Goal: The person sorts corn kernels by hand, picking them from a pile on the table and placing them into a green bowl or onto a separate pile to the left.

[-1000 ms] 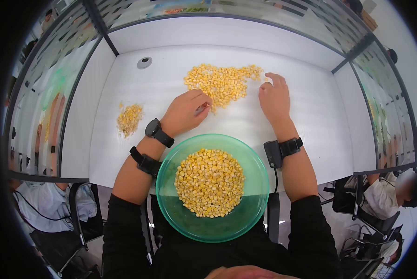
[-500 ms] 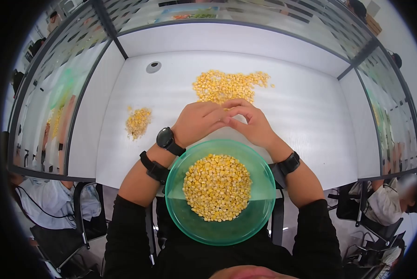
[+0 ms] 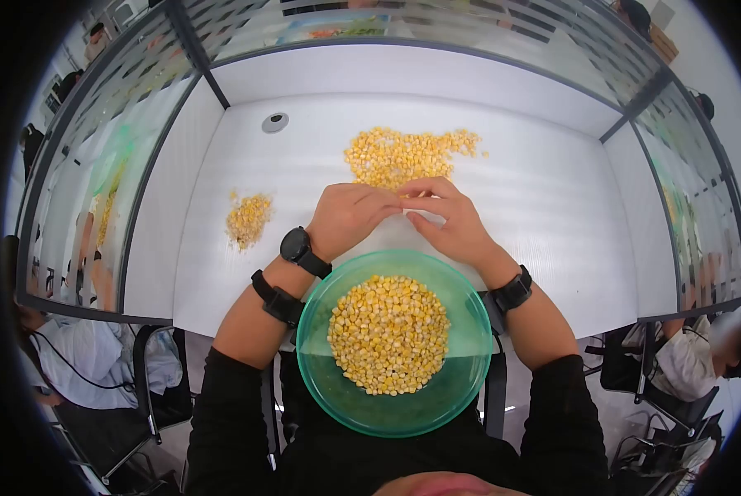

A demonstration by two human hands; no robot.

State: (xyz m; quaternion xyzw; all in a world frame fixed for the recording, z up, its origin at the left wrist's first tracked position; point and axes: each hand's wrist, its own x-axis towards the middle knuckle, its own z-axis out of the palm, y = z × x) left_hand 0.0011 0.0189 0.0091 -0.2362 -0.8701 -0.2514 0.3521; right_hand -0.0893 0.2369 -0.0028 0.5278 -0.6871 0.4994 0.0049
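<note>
My left hand [image 3: 350, 217] and my right hand [image 3: 453, 219] meet at the near edge of a pile of yellow corn kernels [image 3: 399, 155] on the white desk. The fingers of my left hand are pressed together, and whatever they pinch is too small or hidden to make out. On my right hand the thumb stands apart from the fingers, whose tips touch or nearly touch the left fingertips. Below my wrists, a green translucent bowl [image 3: 395, 422] holds many corn kernels [image 3: 388, 335] and sits between my forearms at the desk's front edge.
A smaller heap of paler kernels and bits [image 3: 248, 220] lies on the desk [image 3: 544, 231] to the left. Near the back is a round grommet [image 3: 275, 122]. Partitions with glass tops surround the desk. Other people sit at both sides.
My right thumb has moved away from the fingertips, widening the gap in that hand. Both hands stay at the near edge of the kernel pile. The view has shifted slightly.
</note>
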